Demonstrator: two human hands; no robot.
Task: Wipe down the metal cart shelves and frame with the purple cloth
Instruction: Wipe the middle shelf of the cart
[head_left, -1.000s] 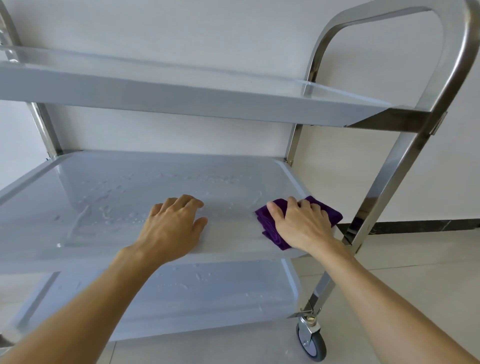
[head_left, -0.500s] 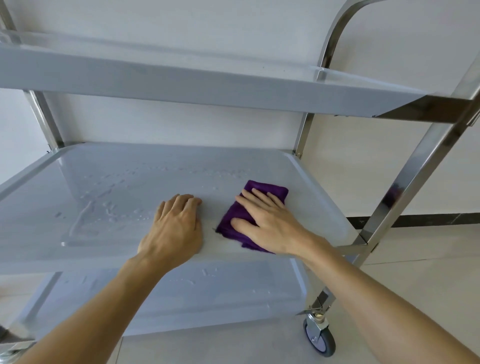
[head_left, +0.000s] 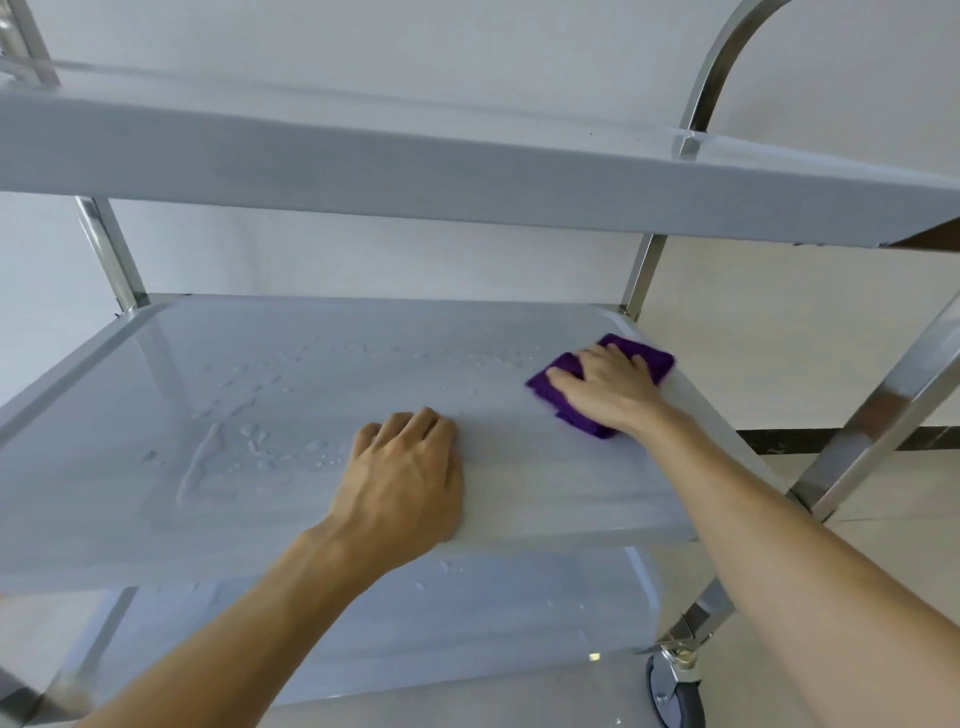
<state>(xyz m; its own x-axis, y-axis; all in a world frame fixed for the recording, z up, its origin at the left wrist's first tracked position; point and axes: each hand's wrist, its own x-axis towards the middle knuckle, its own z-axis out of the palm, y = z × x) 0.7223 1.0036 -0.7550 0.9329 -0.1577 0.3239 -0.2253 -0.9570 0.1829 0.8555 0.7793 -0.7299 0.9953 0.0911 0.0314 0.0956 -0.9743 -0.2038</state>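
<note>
**A:** Purple cloth (head_left: 644, 364): one item, folded, lying flat at the far right corner of the middle shelf (head_left: 363, 374) of the metal cart. Soft, light, limp by the look of it; it will bunch or drag unless pressed down over a broad area.

**B:** Held how?

**A:** Right hand (head_left: 605, 392) laid on top, palm down, fingers spread and only slightly bent, pressing it to the shelf. Not pinched. Best hold for wiping, in my judgement: flat palm over the middle, fingertips toward the leading edge.

**B:** Left hand?

**A:** Left hand (head_left: 408, 475) resting on the near middle of the same shelf, knuckles bent, fingertips down on the surface, holding nothing. It looks like a brace.

**B:** Shelf condition?

**A:** Water droplets and a streak (head_left: 244, 431) across the left and centre, well apart from the cloth. Smooth, probably slick when wet. The strip near the cloth shows no drops.

**B:** Other entries?

**A:** Top shelf (head_left: 415, 166) overhead, limiting reach. Bottom shelf (head_left: 467, 623) below, a few drops on it. Frame (head_left: 883, 426), polished steel tube, rigid; the cloth would likely need wrapping round it. Caster wheel (head_left: 670, 691) at the lower right, so the cart may roll under a hard push.
</note>
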